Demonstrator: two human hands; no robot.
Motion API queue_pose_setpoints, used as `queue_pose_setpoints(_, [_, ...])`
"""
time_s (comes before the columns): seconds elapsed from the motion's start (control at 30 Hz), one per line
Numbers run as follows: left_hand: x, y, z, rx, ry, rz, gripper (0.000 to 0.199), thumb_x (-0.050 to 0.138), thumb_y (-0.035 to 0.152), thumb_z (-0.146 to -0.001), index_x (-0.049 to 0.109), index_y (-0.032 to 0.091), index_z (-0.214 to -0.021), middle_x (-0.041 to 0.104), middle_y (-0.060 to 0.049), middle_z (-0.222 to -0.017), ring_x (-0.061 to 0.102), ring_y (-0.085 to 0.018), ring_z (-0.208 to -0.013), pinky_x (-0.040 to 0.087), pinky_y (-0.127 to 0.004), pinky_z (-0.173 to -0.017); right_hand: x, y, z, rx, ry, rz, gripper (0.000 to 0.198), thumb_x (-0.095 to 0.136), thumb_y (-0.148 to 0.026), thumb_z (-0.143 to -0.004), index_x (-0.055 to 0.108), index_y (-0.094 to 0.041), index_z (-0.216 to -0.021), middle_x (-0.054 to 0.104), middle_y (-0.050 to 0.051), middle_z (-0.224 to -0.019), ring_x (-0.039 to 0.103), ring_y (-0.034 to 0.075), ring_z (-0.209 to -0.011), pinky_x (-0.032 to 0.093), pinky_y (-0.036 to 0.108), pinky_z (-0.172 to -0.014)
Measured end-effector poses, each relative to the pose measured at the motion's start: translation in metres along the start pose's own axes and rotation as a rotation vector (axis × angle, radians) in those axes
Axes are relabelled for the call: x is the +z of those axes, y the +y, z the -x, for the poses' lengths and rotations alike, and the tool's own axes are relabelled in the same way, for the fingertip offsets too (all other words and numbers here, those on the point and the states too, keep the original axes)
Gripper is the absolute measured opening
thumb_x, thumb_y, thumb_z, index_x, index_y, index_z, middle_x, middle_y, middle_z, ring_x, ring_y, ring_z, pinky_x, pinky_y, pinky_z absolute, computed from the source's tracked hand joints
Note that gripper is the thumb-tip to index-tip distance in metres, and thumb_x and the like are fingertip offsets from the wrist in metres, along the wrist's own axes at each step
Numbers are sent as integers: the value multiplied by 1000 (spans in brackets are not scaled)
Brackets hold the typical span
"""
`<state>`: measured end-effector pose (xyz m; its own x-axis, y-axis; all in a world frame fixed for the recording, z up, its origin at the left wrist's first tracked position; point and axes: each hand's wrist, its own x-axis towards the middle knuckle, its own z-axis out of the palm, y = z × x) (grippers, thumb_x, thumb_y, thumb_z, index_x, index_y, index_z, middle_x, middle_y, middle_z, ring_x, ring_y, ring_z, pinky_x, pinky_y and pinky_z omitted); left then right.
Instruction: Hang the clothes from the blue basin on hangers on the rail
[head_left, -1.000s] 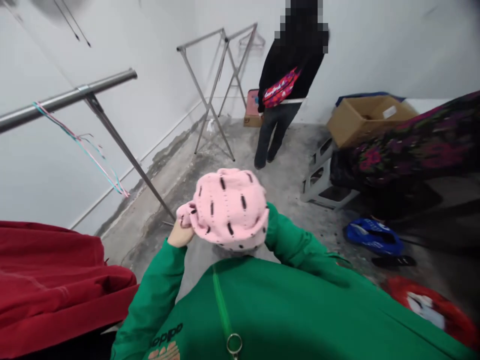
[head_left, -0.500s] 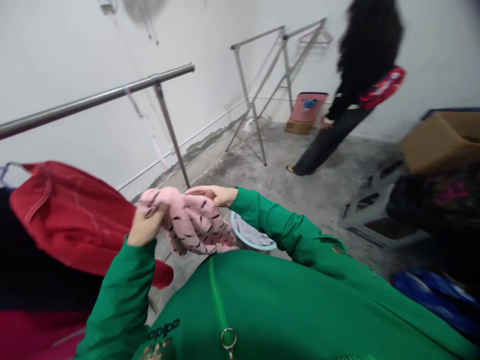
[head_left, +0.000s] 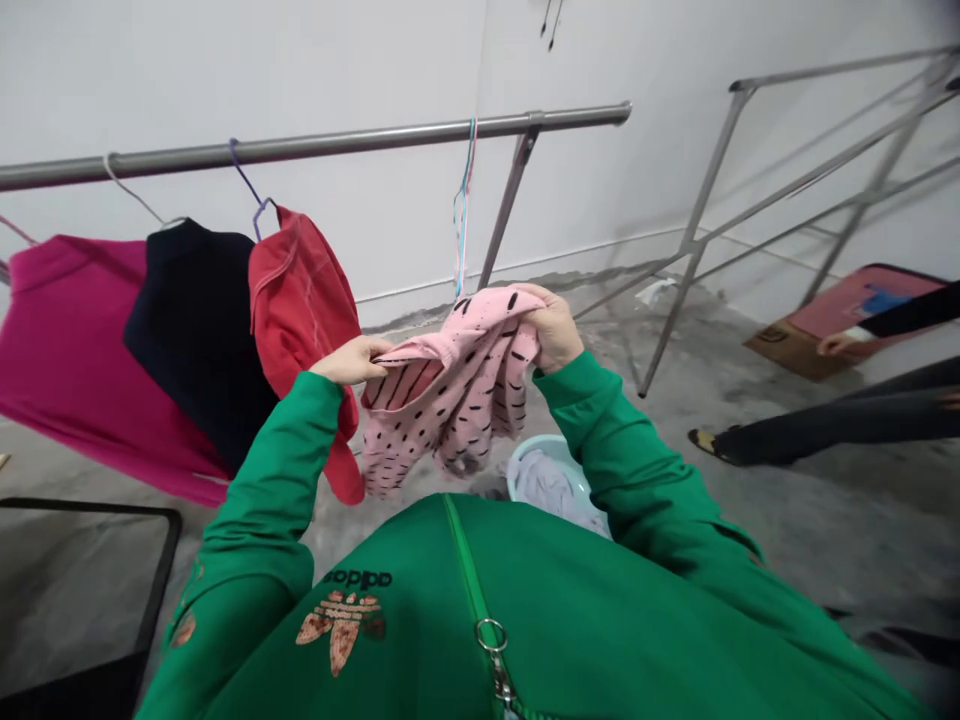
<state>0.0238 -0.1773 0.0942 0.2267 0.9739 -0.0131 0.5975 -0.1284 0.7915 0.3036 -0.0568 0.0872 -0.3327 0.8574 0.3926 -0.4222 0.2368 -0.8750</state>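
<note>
A pink garment with black dashes hangs stretched between my hands in front of my chest; its neck-like opening faces me. My left hand pinches the edge of that opening, close to a red garment on a purple hanger. At the other side my right hand grips the cloth's upper edge, its fingers partly behind the fabric. Below the cloth stands a light blue basin with greyish laundry in it. Thin pink and blue hangers dangle from the rail just beyond the garment.
A metal rail crosses ahead, carrying a dark garment and a magenta garment at left. Another metal rack stands at right. A person's leg and hand show near a cardboard box.
My view has swung left, bringing the hung clothes and hangers into fuller sight. The pink garment is now spread wider between my hands, its opening showing.
</note>
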Motion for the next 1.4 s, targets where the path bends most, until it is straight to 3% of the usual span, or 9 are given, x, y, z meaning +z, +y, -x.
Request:
queue_pose_setpoints(0.17, [-5, 4, -1, 27, 504, 75, 11, 56, 22, -59, 48, 18, -65, 47, 4, -59, 44, -10, -56, 37, -22, -55, -14, 7, -8, 6, -50, 79, 32, 69, -39, -68, 62, -25, -95, 67, 5, -101, 62, 21, -97, 49, 44, -94])
queue_pose_setpoints(0.33, [15, 47, -23, 135, 741, 100, 13, 50, 12, -65, 40, 20, -68, 37, 5, -59, 37, -8, -55, 33, -19, -53, -2, -2, 2, -101, -266, 602, 77, 77, -44, -56, 51, -18, -123, 52, 15, -130, 49, 30, -120, 37, 52, -106])
queue_pose_setpoints(0.4, [25, 65, -35, 187, 731, 62, 16, 48, 6, -65, 40, 19, -68, 37, 5, -61, 39, -8, -57, 35, -20, -56, 14, -2, 9, -245, -375, 737, 89, 79, -43, -54, 45, -15, -132, 45, 17, -137, 44, 31, -124, 34, 49, -108])
queue_pose_setpoints(0.5, [33, 83, -47, 238, 610, -66, 18, 48, 2, -63, 41, 19, -66, 40, 5, -62, 42, -9, -61, 37, -21, -61, 34, 8, 19, -261, -460, 788, 57, 61, -36, -73, 52, -13, -124, 59, 15, -118, 54, 27, -108, 42, 42, -98])
queue_pose_setpoints(0.63, [32, 78, -42, 203, 515, -269, 16, 49, 4, -62, 45, 18, -68, 47, 3, -65, 45, -11, -65, 37, -23, -65, 42, 18, 22, -207, -280, 763, 28, 45, -26, -75, 61, -13, -95, 63, 7, -84, 57, 19, -80, 45, 32, -79])
queue_pose_setpoints(0.83, [28, -7, -3, -212, 357, -572, 24, 52, 9, -59, 53, 21, -80, 60, -4, -80, 56, -21, -76, 37, -27, -63, 52, 5, 9, -201, -33, 593, 16, 47, -22, -67, 57, -15, -77, 57, 0, -70, 52, 12, -71, 41, 23, -71])
queue_pose_setpoints(1.0, [7, -59, 47, -361, 423, -178, 22, 49, 18, -57, 59, 21, -77, 61, -1, -68, 59, -21, -72, 43, -26, -65, 48, 3, 9, -157, -187, 586, 13, 50, -22, -61, 55, -15, -71, 53, -2, -66, 46, 10, -65, 36, 21, -63])
queue_pose_setpoints(1.2, [18, -27, 62, -357, 741, 327, 22, 54, 23, -54, 52, 21, -76, 50, 6, -58, 45, -10, -50, 35, -19, -49, 22, 26, 10, -132, -325, 879, 10, 45, -20, -67, 49, -16, -59, 41, -3, -56, 36, 8, -56, 29, 23, -59])
queue_pose_setpoints(1.4, [41, 25, 56, -285, 496, 302, 20, 58, 35, -66, 60, 18, -76, 57, 3, -66, 50, -11, -62, 39, -21, -57, -8, 19, -23, 91, -744, 810, 20, 56, -35, -72, 60, -14, -72, 54, 0, -64, 46, 11, -61, 37, 24, -59])
